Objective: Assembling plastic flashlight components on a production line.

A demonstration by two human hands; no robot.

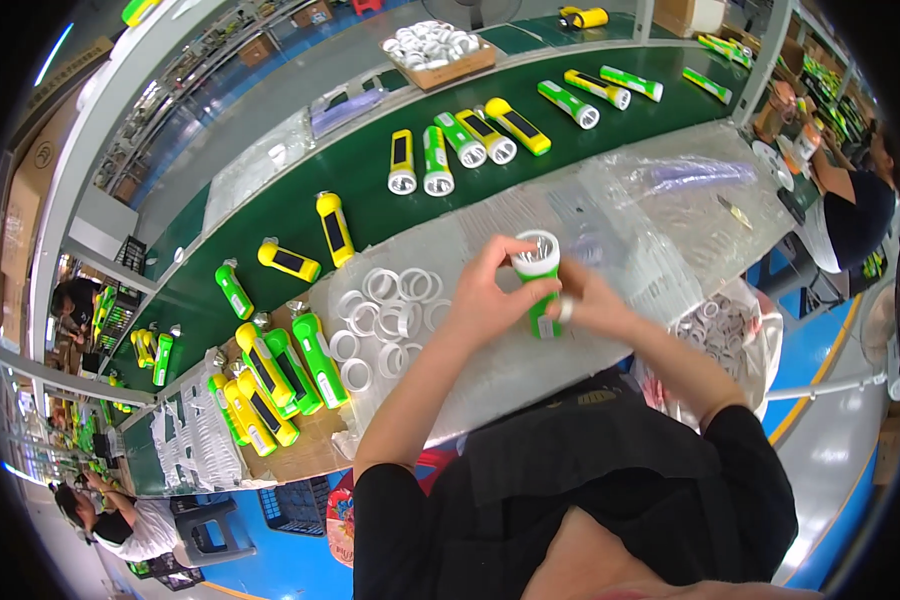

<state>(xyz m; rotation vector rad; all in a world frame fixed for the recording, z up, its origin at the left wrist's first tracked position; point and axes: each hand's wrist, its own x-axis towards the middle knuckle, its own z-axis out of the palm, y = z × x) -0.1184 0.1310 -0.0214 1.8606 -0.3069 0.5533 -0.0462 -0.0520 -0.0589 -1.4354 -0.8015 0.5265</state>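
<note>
A green flashlight (543, 290) with a white ring round its silver reflector stands upright, lens up, before me. My left hand (495, 290) is closed on its head, thumb and fingers against the white ring. My right hand (592, 302) wraps the green body from the other side. A small white band (566, 309) shows at the right hand's fingers; I cannot tell what it is. Left of the hands, several loose white rings (398, 318) lie on the grey-covered worktop (490, 375). Beyond them sits a group of green and yellow flashlights (270, 370), without white rings.
Across the green belt (355, 180) lie several ringed flashlights (470, 140). A cardboard box of white rings (440, 62) stands behind it. Clear plastic wrap (685, 175) and a small tool (735, 212) lie to the right. A bag of rings (715, 335) hangs nearby. Co-workers (855, 200) sit at both sides.
</note>
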